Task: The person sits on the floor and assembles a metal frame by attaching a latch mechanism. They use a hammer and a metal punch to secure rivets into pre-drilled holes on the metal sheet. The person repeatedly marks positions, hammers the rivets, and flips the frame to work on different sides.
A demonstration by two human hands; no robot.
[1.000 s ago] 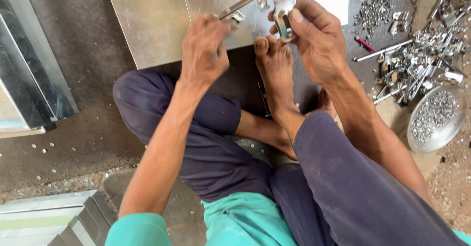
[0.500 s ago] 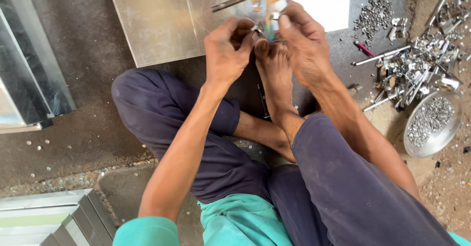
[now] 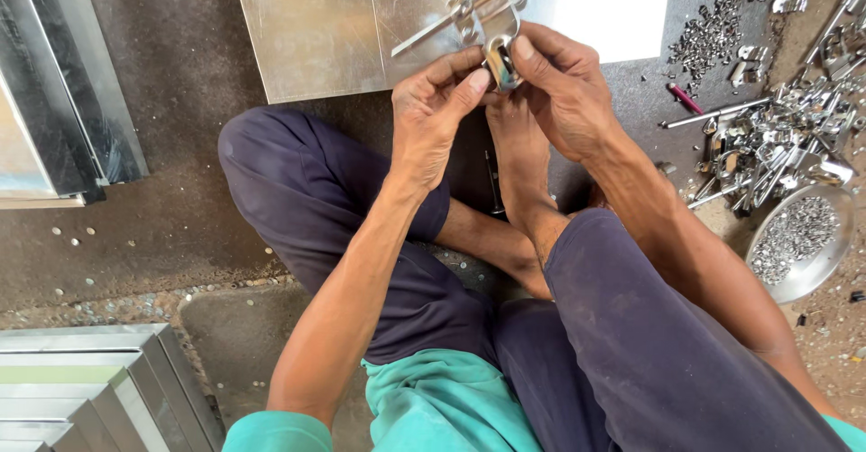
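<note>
My left hand (image 3: 439, 107) and my right hand (image 3: 557, 87) meet over my bare foot (image 3: 519, 150) and pinch a small shiny metal fitting (image 3: 502, 60) between thumbs and fingers. Just beyond the fitting, a metal bolt latch (image 3: 469, 8) lies on a large flat steel sheet (image 3: 316, 28) on the floor. I sit cross-legged in dark trousers, the foot resting at the sheet's near edge.
A heap of metal latch parts and rods (image 3: 776, 141) lies at the right, with a round steel bowl of small screws (image 3: 798, 240) and a scatter of tiny parts (image 3: 717, 32). Folded metal boxes stand at the left (image 3: 63, 100) and bottom left (image 3: 90, 380).
My left hand moved right from the sheet's edge to join the right hand. Both hands now hold the small fitting, lower and nearer my foot.
</note>
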